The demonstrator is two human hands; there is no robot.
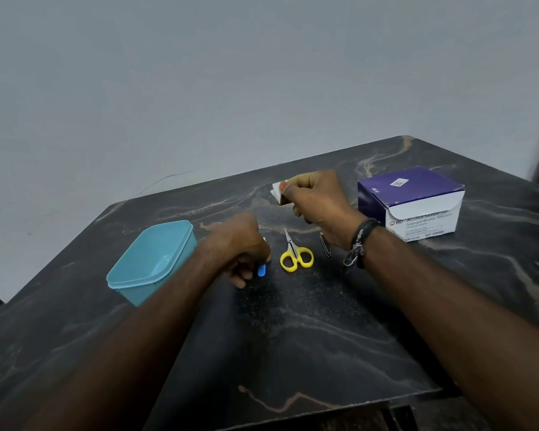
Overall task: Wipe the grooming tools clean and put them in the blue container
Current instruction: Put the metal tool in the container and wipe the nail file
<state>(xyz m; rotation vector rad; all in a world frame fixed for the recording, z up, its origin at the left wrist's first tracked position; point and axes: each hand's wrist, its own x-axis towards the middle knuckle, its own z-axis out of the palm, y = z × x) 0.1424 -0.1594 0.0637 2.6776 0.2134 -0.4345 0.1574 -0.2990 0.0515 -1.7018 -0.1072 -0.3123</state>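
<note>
My left hand [241, 248] is closed around a small tool with a blue handle [261, 270] that rests low on the dark table, just right of the open blue container [137, 275]. My right hand [316, 199] is raised farther back and pinches a white alcohol swab [277, 191] between thumb and fingers. Small scissors with yellow handles [295, 252] lie flat between my two hands. A thin metal tweezer [325, 244] lies beside my right wrist, partly hidden by it.
A purple and white box of alcohol swabs [411, 202] stands at the right of the dark marble-patterned table [293, 337]. A grey wall runs behind the table. The table's front edge lies close to me at the bottom.
</note>
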